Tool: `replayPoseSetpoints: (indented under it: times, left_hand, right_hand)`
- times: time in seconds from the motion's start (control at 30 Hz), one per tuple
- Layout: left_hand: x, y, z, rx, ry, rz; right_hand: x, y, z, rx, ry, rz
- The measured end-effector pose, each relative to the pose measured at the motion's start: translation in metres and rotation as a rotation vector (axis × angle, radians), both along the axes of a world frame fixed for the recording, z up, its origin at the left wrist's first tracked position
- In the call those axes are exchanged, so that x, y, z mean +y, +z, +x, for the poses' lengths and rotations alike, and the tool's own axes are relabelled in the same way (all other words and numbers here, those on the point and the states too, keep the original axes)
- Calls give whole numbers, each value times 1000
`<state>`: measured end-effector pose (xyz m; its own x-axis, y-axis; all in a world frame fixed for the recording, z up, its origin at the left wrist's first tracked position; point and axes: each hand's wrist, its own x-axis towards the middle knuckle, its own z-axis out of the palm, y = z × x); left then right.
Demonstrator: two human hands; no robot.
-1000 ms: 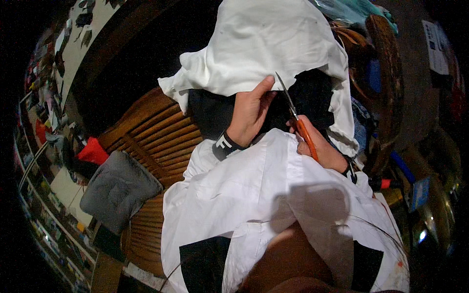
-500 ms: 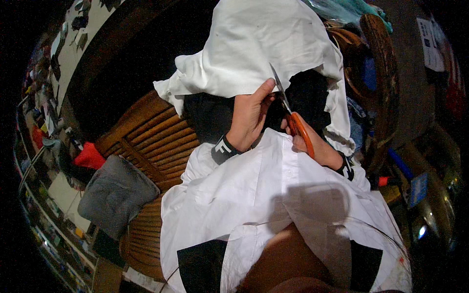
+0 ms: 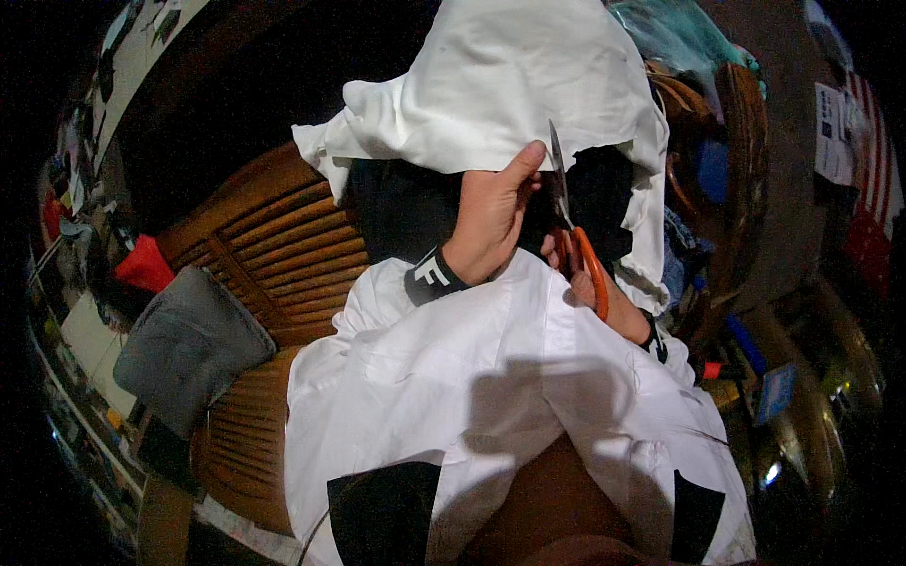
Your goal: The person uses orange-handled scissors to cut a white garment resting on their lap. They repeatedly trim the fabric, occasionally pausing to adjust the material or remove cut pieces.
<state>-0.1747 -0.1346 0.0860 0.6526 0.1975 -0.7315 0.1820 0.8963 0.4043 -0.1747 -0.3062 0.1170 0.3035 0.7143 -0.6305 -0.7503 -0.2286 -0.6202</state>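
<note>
A white cloth is draped over my lap, its near edge hanging above dark fabric. My left hand is closed on that edge, thumb on top and fingers hidden beneath. Orange-handled scissors are in my right hand, with fingers around the handle loops. The blades point away from me, just right of my left thumb. One blade tip lies over the cloth at its edge; where the other blade sits is hard to make out.
On the left stands a slatted wooden chair, with a grey cushion and a red cloth beside it. A wooden armrest and a teal plastic bag are at right. I wear a white shirt.
The scissors have turned more upright and sit slightly farther right of my left thumb. My left hand keeps its hold on the cloth. The whole view has shifted a little.
</note>
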Motion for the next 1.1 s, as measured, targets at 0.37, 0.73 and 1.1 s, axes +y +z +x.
replayPoseSetpoints:
  times: [0.37, 0.73, 1.1]
  left_hand:
    - [-4, 0, -7, -17, -17, -121]
    - [-2, -11, -9, -61, -66, -155]
    - [-2, -14, -7, -53, -30, 54]
  right_hand:
    - [-7, -33, -8, -174, 49, 22]
    - [14, -15, -10, -362, -6, -316]
    - [10, -22, -8, -420, 21, -355]
